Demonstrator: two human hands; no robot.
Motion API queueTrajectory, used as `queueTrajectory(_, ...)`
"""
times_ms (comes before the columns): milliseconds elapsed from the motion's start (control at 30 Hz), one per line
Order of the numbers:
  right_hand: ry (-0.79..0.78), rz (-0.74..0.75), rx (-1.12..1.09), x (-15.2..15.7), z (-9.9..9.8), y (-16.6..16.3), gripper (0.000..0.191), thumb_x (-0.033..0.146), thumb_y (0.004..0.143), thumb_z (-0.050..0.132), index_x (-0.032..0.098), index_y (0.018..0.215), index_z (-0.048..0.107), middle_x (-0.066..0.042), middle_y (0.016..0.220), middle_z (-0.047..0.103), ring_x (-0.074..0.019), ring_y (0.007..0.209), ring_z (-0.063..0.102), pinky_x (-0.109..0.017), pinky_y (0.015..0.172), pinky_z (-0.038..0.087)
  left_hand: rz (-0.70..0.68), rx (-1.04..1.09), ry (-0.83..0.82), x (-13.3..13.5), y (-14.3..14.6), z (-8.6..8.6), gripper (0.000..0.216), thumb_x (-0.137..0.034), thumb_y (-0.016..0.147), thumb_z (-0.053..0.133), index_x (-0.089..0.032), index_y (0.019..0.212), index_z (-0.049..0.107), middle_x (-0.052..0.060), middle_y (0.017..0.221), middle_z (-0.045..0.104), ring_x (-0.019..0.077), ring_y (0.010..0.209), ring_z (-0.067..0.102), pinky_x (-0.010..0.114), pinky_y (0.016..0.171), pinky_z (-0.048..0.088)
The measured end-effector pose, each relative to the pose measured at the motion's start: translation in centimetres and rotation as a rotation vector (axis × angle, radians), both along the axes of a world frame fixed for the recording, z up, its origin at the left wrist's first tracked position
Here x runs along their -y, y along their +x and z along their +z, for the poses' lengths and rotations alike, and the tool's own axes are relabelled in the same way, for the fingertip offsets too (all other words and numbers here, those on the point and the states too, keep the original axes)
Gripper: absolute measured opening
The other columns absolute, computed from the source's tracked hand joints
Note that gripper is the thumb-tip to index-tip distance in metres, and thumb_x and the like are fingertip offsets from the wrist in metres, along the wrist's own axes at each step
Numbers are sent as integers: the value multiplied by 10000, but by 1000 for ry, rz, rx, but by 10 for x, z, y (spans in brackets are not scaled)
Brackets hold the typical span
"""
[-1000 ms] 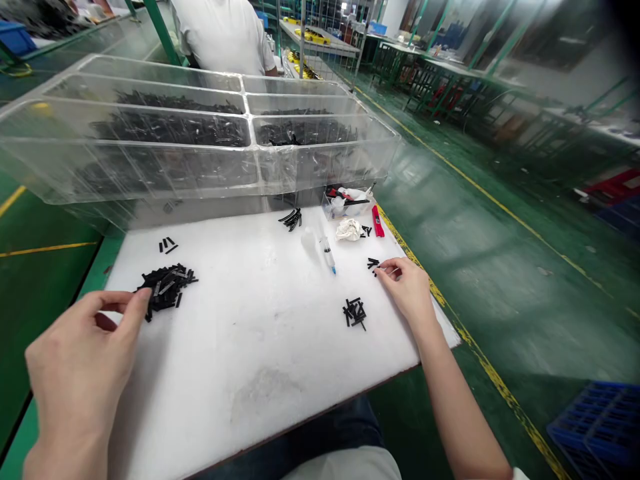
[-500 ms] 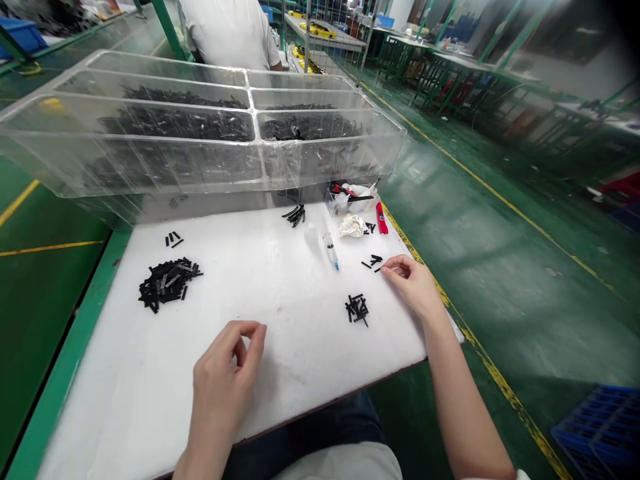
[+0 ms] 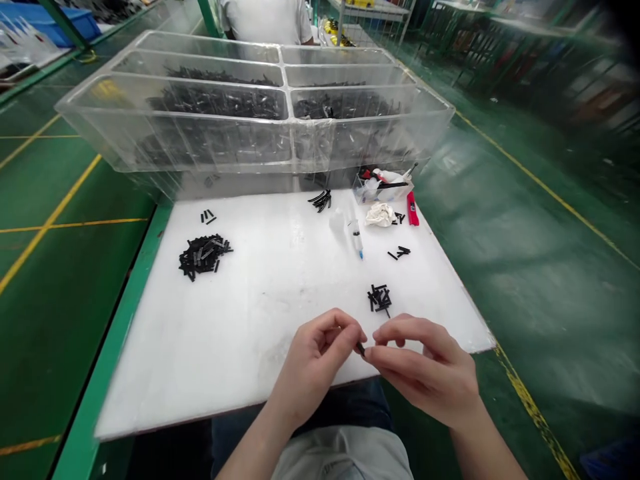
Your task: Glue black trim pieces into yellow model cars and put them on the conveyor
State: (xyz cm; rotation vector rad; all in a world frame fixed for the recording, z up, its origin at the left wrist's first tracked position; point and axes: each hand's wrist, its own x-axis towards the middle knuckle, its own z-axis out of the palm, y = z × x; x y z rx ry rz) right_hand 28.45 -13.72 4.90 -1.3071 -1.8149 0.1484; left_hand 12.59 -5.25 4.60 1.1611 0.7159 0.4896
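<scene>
Just over the table's front edge, my left hand [image 3: 320, 357] pinches a small black strip [image 3: 361, 349] between thumb and forefinger. My right hand [image 3: 427, 367] meets it from the right, its lower fingertips closed at the strip's other end and an upper finger held apart. Beyond the hands lies a small pile of black strips [image 3: 380, 298]. A few more loose strips [image 3: 400, 253] rest farther back on the right. At the left is a larger heap of black pieces [image 3: 204, 255]. A syringe with a blue tip [image 3: 356, 239] lies behind the small pile.
Clear divided bins [image 3: 290, 143] full of black parts stand along the back of the white table [image 3: 240, 320]. Near them are thin black pieces [image 3: 321, 200], a crumpled white wad [image 3: 380, 215], a red tool [image 3: 413, 209] and a small clear box [image 3: 383, 187]. A person [image 3: 265, 20] sits beyond.
My right hand has left the loose strips at the right and come back toward me. My left hand has moved right, and both now meet at a black strip. The view has shifted.
</scene>
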Motion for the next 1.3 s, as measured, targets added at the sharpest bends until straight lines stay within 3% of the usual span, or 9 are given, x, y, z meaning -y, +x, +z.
queueTrajectory(167, -135, -41, -248, 1, -3, -7, 268, 64, 799, 694, 276, 956, 647, -20, 864, 631, -153, 747, 623, -289, 610, 514, 61, 12, -51, 2, -7, 5, 276, -395, 879, 619, -177, 711, 607, 10, 709, 631, 107, 636, 540, 217, 612, 430)
queueTrajectory(400, -393, -66, -639, 2, -10, -24, 64, 202, 883, 637, 243, 834, 630, -10, 782, 572, -148, 706, 500, -299, 626, 408, 81, -98, 8, 2, -8, 4, 285, -399, 868, 619, -175, 692, 599, -7, 632, 577, 106, 598, 493, 220, 561, 383)
queueTrajectory(600, -745, 13, -1362, -7, -13, -34, 226, 399, 838, 697, 204, 757, 616, 11, 710, 525, -96, 584, 448, -238, 530, 331, 89, -38, 24, 1, -13, 1, 346, -453, 935, 512, -176, 762, 624, -33, 619, 539, 68, 486, 346, 223, 529, 361)
queueTrajectory(700, -800, 76, -1505, -8, -15, -37, 215, 364, 830, 707, 190, 742, 616, 9, 689, 531, -84, 574, 449, -220, 527, 316, 119, -7, 69, 2, -15, 2, 339, -412, 934, 537, -176, 691, 560, -34, 636, 534, 65, 505, 352, 209, 551, 383)
queueTrajectory(867, -924, 201, -1698, -9, -13, -41, 220, 337, 800, 726, 168, 720, 611, 9, 666, 537, -65, 529, 444, -208, 514, 294, 79, 72, -37, 4, -14, 3, 328, -371, 932, 550, -181, 665, 544, -34, 563, 525, 80, 527, 443, 195, 541, 407)
queueTrajectory(1067, -899, 211, -1658, -9, -12, -46, 235, 353, 813, 714, 169, 730, 594, 18, 694, 518, -56, 529, 422, -213, 519, 293, 81, 38, -38, 3, -17, 0, 333, -383, 923, 555, -183, 658, 534, -28, 570, 542, 92, 551, 480, 211, 559, 411)
queueTrajectory(1200, -691, -4, -1248, -8, -13, -52, 209, 365, 868, 670, 201, 762, 597, 24, 734, 483, -91, 621, 436, -236, 563, 341, 118, -94, 57, 1, -23, -7, 268, -406, 879, 605, -182, 736, 580, -26, 637, 512, 110, 628, 463, 235, 591, 374)
queueTrajectory(1300, -578, -76, -937, -10, -21, -54, 170, 331, 913, 614, 214, 789, 604, 16, 748, 493, -111, 652, 442, -258, 587, 365, 141, -152, 66, 3, -26, -14, 257, -434, 854, 619, -187, 795, 585, -51, 600, 411, 109, 597, 381, 247, 565, 314)
